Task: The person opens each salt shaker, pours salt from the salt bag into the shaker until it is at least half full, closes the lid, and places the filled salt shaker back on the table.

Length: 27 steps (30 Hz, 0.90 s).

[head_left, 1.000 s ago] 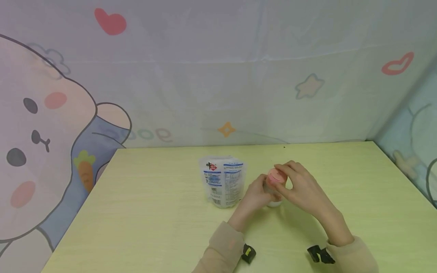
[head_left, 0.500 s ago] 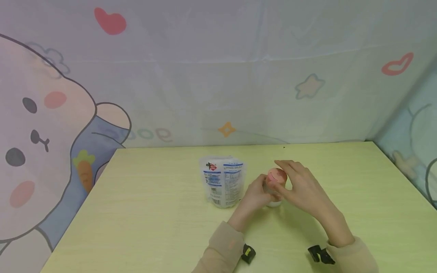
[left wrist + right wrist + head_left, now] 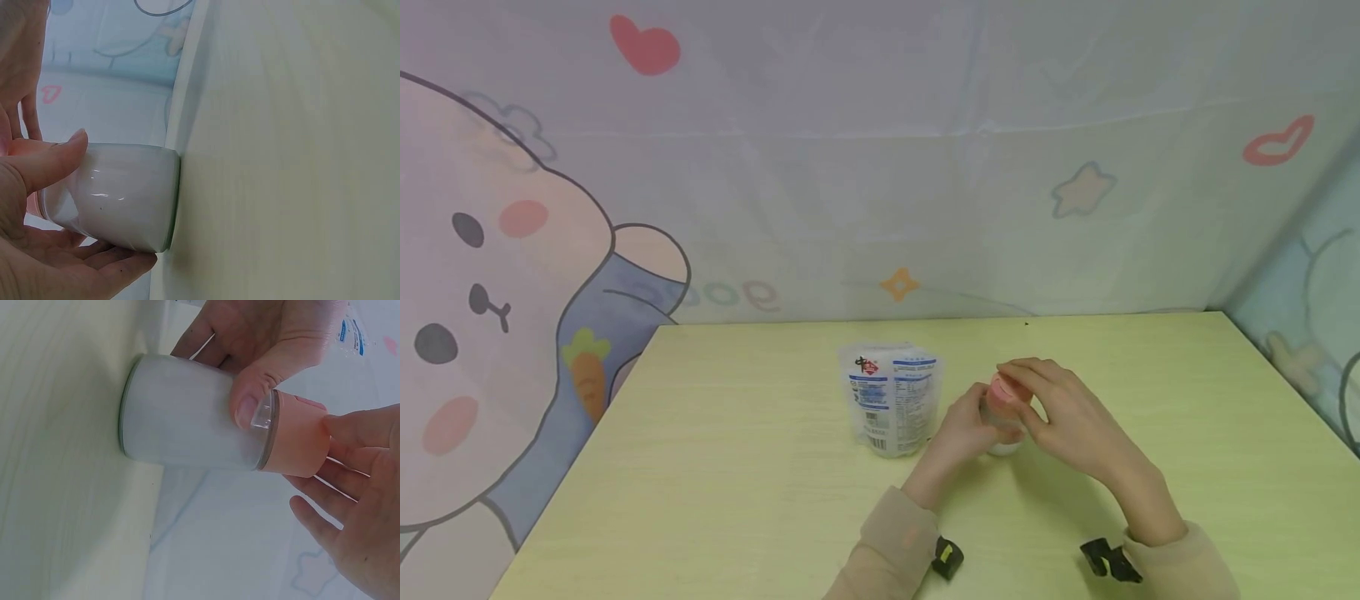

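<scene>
A clear glass jar [image 3: 187,419] of white contents stands upright on the table, topped by a pink lid [image 3: 300,437]. Around the jar's upper body my left hand [image 3: 964,427] is wrapped, its thumb on one side just under the lid and its fingers on the other. From the right, my right hand [image 3: 1067,421] pinches the lid between thumb and fingers; its little finger [image 3: 315,522] stands off the lid. In the left wrist view the jar's base [image 3: 172,203] meets the tabletop, and the lid is largely behind my left thumb.
A white printed pouch [image 3: 891,404] with blue bands stands upright left of the jar, close to my left forearm. Black straps [image 3: 947,558] show by both cuffs. A patterned cloth backdrop [image 3: 850,208] rises behind the table's far edge.
My right fingers have loosened from the lid, then come back over it. The mark on the lid's top has shifted round. My left hand, the jar and the pouch have stayed put.
</scene>
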Tool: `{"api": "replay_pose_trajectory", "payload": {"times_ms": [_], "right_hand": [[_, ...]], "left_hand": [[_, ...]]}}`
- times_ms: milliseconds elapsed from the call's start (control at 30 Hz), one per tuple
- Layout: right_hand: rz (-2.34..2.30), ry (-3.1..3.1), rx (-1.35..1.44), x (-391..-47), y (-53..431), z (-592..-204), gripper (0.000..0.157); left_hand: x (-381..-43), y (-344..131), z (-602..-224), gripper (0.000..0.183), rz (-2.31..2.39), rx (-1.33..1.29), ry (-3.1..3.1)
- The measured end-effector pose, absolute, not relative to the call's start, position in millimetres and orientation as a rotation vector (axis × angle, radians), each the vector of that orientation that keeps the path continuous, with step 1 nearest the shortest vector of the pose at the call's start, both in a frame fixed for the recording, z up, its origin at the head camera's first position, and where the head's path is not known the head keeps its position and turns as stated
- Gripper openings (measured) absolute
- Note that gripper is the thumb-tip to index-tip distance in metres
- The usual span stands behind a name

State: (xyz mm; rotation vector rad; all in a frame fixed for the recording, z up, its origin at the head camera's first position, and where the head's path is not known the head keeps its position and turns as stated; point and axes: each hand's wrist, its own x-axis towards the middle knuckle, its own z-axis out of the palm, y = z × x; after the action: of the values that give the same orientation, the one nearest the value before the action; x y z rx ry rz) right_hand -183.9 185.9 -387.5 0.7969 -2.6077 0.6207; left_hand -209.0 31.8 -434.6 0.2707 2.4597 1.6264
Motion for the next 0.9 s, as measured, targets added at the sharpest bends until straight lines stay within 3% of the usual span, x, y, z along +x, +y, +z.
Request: {"api": "replay_pose_trajectory", "payload": {"times_ms": [900], "right_hand": [[0.588,-2.519,0.737,-188.4,180.1,-392.4,0.036]], "left_hand": [[-211.5,32.0,-438.6,0.057,1.678,0.277,2.427]]}}
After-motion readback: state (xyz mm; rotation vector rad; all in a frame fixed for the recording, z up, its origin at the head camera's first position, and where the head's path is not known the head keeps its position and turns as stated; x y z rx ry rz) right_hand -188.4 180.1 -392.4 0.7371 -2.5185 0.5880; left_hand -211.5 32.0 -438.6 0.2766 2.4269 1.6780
